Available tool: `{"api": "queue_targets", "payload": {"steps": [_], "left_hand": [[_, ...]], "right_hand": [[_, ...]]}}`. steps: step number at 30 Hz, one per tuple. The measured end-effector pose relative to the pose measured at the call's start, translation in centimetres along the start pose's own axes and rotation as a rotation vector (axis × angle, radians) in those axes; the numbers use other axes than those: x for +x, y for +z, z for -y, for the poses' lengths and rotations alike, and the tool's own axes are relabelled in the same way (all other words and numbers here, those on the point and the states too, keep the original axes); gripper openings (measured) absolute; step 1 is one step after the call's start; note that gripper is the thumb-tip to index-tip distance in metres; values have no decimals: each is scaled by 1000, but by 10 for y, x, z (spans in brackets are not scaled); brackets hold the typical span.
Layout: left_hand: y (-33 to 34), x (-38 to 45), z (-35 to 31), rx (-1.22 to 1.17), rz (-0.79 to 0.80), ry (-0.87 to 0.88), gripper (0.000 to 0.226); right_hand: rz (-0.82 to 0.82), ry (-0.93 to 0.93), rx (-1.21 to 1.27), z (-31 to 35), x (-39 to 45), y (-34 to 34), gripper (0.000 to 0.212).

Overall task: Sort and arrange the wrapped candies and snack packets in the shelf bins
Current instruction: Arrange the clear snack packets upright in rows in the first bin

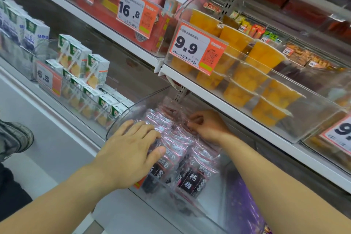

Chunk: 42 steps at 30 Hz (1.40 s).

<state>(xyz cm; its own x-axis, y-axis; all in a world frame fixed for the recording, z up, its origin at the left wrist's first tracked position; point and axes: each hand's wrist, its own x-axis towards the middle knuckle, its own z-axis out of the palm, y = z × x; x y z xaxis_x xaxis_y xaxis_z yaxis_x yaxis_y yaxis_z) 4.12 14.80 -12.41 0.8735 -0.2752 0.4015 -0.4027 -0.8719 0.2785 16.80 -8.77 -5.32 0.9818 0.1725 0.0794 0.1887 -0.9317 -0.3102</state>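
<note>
Head view: left hand (131,148) flat, fingers straight, right hand (207,125) pinching crinkly clear packets (182,148) (curved acrylic bin (121,118)).

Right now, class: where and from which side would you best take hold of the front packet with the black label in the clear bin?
Probably pinch the black-labelled packet by its flat top seal, coming from above: it stands upright, packed against neighbours, behind the clear bin front.

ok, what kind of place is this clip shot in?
Most likely a shop aisle, a convenience store or supermarket. White shelves carry orange-and-white price tags, clear plastic bins hold orange fruit cups and small juice cartons, and both hands tidy pink-edged clear snack packets in a bin.
</note>
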Motion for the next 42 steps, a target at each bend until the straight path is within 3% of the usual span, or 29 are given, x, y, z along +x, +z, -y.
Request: {"api": "queue_targets", "payload": {"steps": [3, 9, 14, 17, 19, 22, 26, 30, 32, 34, 36, 38, 40, 42], "left_hand": [[-1, 0, 0, 10, 25, 7, 66], [2, 0, 1, 11, 7, 14, 63], [1, 0, 4, -8, -5, 22, 64], [0, 0, 4, 3, -35, 13, 66], [1, 0, 4, 4, -37, 9, 68], [1, 0, 2, -10, -37, 17, 70], [0, -1, 2, -14, -32, 15, 68], [0, -2, 3, -2, -33, 16, 62], [1, -2, 3, -7, -29, 15, 61], [1, -2, 3, -13, -17, 15, 60], [1, -2, 4, -14, -7, 15, 59], [0, -2, 4, -11, -4, 18, 58], [0, -2, 5, -15, 3, 19, 57], [-1, -2, 5, -19, 3, 21, 56]], "right_hand": [[-131, 36, -48, -12, -14, -10, 19], [-59, 83, -27, -29, -21, -9, 6], [-189, 197, -32, -39, -27, -17, 10], [-105, 181, -30, -55, -29, -15, 29], [-124, 189, 21, -57, -27, -17, 16], [-124, 203, 91, -54, -28, -18, 15], [-129, 227, -121, -56, -27, -14, 9], [-118, 261, -163, -51, -36, -21, 32], [-157, 241, -141, -50, -43, -26, 26], [-91, 263, -128, -51, -50, -31, 18], [94, 341, -43, -44, -60, -36, 38], [287, 461, 194, -36, -67, -35, 53], [325, 507, 417, -32, -70, -30, 40], [247, 503, 500, -32, -69, -27, 20]]}}
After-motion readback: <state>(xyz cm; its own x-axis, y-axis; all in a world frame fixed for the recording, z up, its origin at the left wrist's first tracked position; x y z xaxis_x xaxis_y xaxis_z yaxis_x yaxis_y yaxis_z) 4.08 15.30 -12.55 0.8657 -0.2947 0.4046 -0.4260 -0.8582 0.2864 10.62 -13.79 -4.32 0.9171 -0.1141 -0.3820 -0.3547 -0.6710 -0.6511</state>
